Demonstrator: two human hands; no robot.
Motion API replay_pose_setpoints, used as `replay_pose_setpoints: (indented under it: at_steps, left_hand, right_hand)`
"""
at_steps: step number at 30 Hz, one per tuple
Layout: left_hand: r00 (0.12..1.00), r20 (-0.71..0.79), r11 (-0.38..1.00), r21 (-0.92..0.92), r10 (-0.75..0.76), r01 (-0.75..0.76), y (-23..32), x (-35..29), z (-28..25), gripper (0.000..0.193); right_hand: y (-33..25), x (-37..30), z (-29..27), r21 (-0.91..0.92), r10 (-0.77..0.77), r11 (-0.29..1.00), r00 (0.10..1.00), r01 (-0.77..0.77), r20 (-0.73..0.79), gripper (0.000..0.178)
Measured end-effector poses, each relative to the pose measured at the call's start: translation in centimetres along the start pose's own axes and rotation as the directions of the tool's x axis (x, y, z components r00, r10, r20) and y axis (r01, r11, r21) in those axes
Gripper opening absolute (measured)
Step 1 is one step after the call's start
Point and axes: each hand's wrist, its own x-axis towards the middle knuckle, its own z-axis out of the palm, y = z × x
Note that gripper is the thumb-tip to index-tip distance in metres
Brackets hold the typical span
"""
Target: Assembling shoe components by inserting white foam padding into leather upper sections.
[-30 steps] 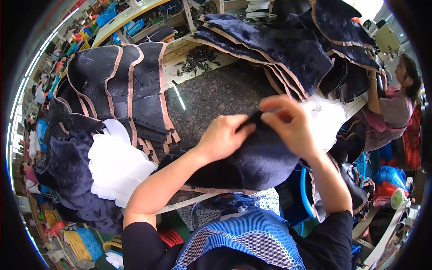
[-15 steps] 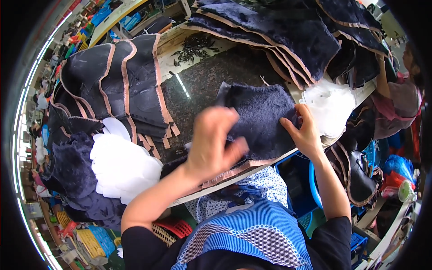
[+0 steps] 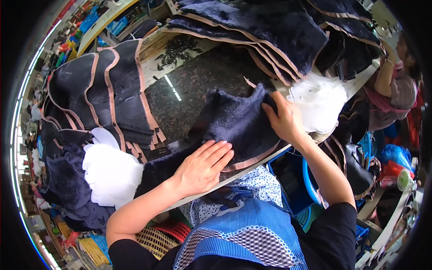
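Note:
A dark navy furry lining piece (image 3: 238, 119) with a tan edge along its near side lies on the dark stone slab (image 3: 173, 110). My left hand (image 3: 203, 165) rests flat on its near left part, fingers stretched out. At the piece's far right edge, my right hand (image 3: 284, 116) pinches the fur between thumb and fingers, and that edge is raised a little. White thin sheets (image 3: 317, 101) are piled just right of my right hand. Another white stack of rounded sheets (image 3: 110, 173) lies left of my left forearm.
Black boot-shaped pieces with tan edges (image 3: 101, 85) overlap at the left. More fur pieces (image 3: 265, 27) are stacked at the back. Dark scraps (image 3: 177, 51) lie near the far edge. Another person (image 3: 390, 96) works at the right. Baskets (image 3: 155, 240) stand below the table.
My left hand has come down from above onto the fur piece and flattened. My right hand has shifted up and left, and the piece's right side is now lifted and creased.

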Motion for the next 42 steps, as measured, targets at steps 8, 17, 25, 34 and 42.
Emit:
replay_pose_setpoints:
  at_steps: [8,17,25,34,42]
  left_hand:
    - [0.977,-0.001,0.969,-0.123,0.215,-0.213,0.4,6.9,1.4,0.079]
    - [0.978,-0.081,0.974,-0.113,0.19,-0.198,1.3,8.2,1.7,0.084]
    - [0.95,-0.24,0.978,0.018,-0.198,0.208,2.3,1.3,1.1,0.079]
    - [0.803,-0.352,0.876,-0.241,-0.481,0.419,-0.1,4.9,-1.8,0.059]
    - [0.738,-0.146,-0.242,-0.888,-0.658,-0.391,-0.1,-1.9,-15.4,0.048]
  right_hand:
    - [-1.0,1.1,1.3,-0.342,-0.144,0.928,0.989,0.149,0.04,0.028]
    - [0.3,8.1,5.3,-0.326,-0.306,0.905,0.95,0.274,-0.053,0.039]
    - [2.3,6.4,0.3,0.715,0.3,0.638,0.947,-0.286,0.112,0.042]
    - [2.8,3.3,-1.2,0.768,0.374,0.441,0.873,-0.464,0.312,0.028]
    - [-6.7,6.4,-4.7,0.988,-0.385,-0.063,0.917,-0.144,0.109,0.071]
